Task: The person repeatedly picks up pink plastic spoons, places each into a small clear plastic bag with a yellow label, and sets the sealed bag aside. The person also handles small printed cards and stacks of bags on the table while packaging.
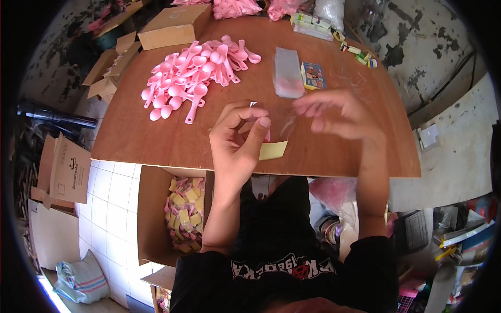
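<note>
My left hand [237,135] is closed, thumb against fingers, on a clear plastic bag [284,122] above the table's near edge. A yellow card [274,150] shows at the bag's lower end, and a bit of pink shows behind my thumb. A small white or shiny piece [253,104] is at my left fingertips; I cannot make out what it is. My right hand [342,112] is just right of the bag, smeared a little by motion, with thumb and fingers apart and nothing seen in it. Beyond my hands lies a heap of pink measuring spoons [193,73].
A stack of clear bags [288,73] and a small blue-and-yellow box [313,76] lie on the brown table [125,135]. A cardboard box [175,26] stands at the back left. Below the near edge, an open carton [151,219] holds many bagged spoons with yellow cards.
</note>
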The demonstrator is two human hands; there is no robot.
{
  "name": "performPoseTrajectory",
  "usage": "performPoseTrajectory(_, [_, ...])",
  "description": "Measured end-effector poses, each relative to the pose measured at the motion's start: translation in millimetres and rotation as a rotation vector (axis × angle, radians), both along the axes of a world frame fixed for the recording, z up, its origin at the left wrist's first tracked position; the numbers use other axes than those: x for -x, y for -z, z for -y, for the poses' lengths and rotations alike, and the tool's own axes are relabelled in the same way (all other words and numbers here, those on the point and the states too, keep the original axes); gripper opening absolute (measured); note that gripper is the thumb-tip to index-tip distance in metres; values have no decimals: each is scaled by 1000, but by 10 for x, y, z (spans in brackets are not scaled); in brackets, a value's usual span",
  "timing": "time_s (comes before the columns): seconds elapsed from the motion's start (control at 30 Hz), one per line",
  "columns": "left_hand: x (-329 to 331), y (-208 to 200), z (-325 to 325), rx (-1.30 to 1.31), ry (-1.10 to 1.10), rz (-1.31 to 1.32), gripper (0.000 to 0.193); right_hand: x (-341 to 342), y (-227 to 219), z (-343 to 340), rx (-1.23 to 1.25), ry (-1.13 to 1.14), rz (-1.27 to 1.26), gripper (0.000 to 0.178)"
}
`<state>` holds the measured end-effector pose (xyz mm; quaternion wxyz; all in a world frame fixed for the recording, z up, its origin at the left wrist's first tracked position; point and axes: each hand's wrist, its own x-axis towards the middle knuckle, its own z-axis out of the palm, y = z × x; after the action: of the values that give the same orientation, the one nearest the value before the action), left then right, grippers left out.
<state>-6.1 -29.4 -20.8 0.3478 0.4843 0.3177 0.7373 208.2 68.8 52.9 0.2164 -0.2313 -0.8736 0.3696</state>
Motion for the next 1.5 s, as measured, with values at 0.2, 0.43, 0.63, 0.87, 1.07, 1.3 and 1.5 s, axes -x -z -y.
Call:
performPoseTrajectory(0.2, [93, 42, -16, 3, 112, 145, 21, 510, 324, 403, 130, 140, -281, 18])
performPoseTrajectory(0.43, [259, 178, -33, 16, 301, 61, 22, 594, 375, 368, 206, 187, -346, 14])
performPoseTrajectory(0.63, [287, 240, -89, 127, 163, 57, 17, 663, 453, 312, 283, 212, -393, 18])
performPoseTrajectory(0.87, [395, 318, -95, 196, 176, 52, 19, 651, 650, 326, 386, 253, -495, 18])
performPoseTrajectory(1.07, [427, 344, -109, 197, 259, 62, 20, 618, 780, 285, 389, 268, -561, 18])
performPoseTrajectory(1.3, [497, 406, -91, 188, 381, 231, 20, 608, 783, 267, 511, 172, -570, 15])
performPoseTrajectory(1.5, [518, 478, -123, 147, 411, 266, 19, 558, 868, 202, 438, 80, -567, 14])
